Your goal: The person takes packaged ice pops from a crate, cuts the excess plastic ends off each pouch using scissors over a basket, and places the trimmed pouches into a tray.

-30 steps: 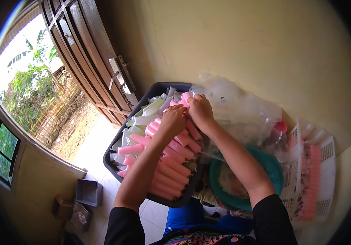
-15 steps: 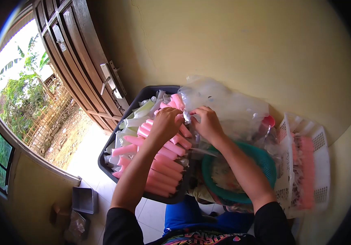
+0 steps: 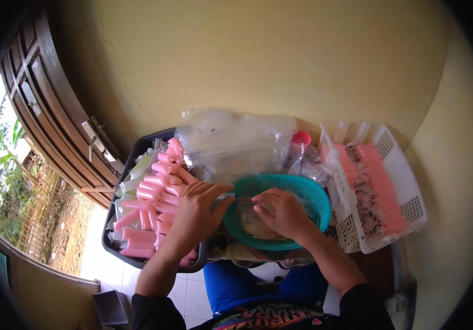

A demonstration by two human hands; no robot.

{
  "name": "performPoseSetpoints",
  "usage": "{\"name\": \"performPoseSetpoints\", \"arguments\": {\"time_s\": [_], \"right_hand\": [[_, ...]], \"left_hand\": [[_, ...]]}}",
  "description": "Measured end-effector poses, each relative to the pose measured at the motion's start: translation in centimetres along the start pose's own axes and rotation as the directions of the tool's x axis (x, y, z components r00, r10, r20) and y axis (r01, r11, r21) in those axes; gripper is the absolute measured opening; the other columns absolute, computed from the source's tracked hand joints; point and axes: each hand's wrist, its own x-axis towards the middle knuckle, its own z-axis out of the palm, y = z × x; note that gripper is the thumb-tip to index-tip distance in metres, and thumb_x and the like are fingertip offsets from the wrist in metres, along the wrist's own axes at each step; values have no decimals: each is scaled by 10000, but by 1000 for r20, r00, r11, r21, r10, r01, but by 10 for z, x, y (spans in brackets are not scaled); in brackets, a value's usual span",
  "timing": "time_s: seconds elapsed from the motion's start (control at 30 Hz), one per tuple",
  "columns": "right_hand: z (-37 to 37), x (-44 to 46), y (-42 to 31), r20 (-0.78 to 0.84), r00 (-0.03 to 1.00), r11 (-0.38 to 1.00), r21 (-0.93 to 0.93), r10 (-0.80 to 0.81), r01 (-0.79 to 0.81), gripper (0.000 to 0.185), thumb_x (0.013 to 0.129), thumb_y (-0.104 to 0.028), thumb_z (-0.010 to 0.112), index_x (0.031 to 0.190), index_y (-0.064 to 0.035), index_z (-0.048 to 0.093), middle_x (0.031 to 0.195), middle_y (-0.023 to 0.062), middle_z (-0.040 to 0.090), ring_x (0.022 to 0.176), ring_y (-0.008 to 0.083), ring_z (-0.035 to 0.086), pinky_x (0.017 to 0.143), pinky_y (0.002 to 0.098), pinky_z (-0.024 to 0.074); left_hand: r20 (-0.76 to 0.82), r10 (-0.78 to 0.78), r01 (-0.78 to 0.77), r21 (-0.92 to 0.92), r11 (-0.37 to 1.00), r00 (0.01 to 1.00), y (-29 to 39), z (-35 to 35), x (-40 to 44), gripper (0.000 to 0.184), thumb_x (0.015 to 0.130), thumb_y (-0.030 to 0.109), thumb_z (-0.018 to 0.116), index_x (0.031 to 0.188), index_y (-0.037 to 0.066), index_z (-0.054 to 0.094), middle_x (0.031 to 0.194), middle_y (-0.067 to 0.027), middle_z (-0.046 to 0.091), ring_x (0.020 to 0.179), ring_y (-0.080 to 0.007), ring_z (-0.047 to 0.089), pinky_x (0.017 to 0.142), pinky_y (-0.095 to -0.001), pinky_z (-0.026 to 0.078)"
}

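Observation:
My left hand [image 3: 197, 208] is closed in a pinch near the left rim of the teal basket [image 3: 319, 206]. A thin, clear strip that looks like plastic [image 3: 242, 198] runs from its fingertips toward my right hand [image 3: 285, 213]. The thumb and forefinger of my right hand come together at the strip's other end, above the basket. Pale, crumpled contents lie inside the basket, partly behind my hands. To the left, pink-filled plastic tubes [image 3: 147, 192] are heaped in a dark tub [image 3: 116, 190], beside paler tubes. My left wrist and forearm cover part of that heap.
A large clear plastic bag [image 3: 236, 137] lies against the wall behind the basket. A pink cup [image 3: 301, 138] stands at its right end. At the right, a white crate [image 3: 415, 192] holds rows of pink tubes. A wooden door [image 3: 55, 104] opens at the left; a grey bin [image 3: 110, 308] sits below.
Both hands have left the pink tubes in the tub and moved right, over the teal basket. The thin strip now stretches between them. The view has turned right, showing more of the crate.

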Motion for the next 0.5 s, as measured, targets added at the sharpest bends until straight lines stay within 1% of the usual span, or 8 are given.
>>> {"name": "performPoseSetpoints", "arguments": {"time_s": [0.07,0.1,0.13,0.23,0.27,0.33,0.37,0.5], "right_hand": [[-22,-23,-5,8,997,994,-80,-77,77,164,852,-103,705,994,-24,683,896,127,674,788,258,697,695,336,557],[-34,-33,-4,32,999,997,-74,-34,36,178,846,-102,715,1005,-25,693,888,120,681,796,249,701,687,330,551],[-46,-43,-6,18,1000,996,-84,-14,15,178,846,-102,715,1005,-25,693,888,120,681,796,249,701,687,330,551],[-77,-66,-9,-27,999,997,-71,29,-31,192,841,-88,722,1019,-17,704,880,119,687,783,240,697,682,334,548],[-88,-72,-10,-38,998,996,-75,43,-46,192,841,-88,722,1019,-17,704,880,119,687,783,240,697,682,334,548],[-111,-81,-13,-58,997,992,-116,45,-52,196,838,-82,726,1018,-10,701,868,117,687,785,237,697,683,333,548],[-120,-85,-11,-84,996,993,-114,32,-42,200,841,-101,710,1029,-35,690,860,125,678,763,276,691,670,358,546],[-159,-90,0,-145,989,983,-182,-20,-7,211,843,-100,709,1042,-35,686,838,128,675,761,275,692,666,353,545]], "left_hand": [[20,45,-44,-29,999,999,17,5,-6,191,802,75,726,983,18,711,873,-148,707,813,-303,675,793,-375,502],[34,26,-23,-77,997,999,26,10,-8,199,791,57,727,985,16,711,872,-138,711,831,-300,678,819,-375,498],[50,40,-35,-93,995,998,34,14,-10,199,791,57,727,985,16,711,872,-138,711,831,-300,678,819,-375,498],[139,-26,49,-160,986,990,56,29,-9,218,791,44,727,1008,23,716,888,-121,721,867,-278,688,838,-372,501],[152,-16,42,-170,985,988,62,36,-7,218,791,44,727,1008,23,716,888,-121,721,867,-278,688,838,-372,501],[202,14,43,-277,960,979,74,51,-1,211,801,43,725,1011,23,717,896,-122,724,879,-276,690,853,-371,505],[212,25,37,-284,958,977,80,58,2,211,801,43,725,1011,23,717,896,-122,724,879,-276,690,853,-371,505],[249,116,-15,-372,928,961,104,92,19,233,812,38,722,1045,24,712,910,-126,725,884,-255,695,830,-354,520]]}}
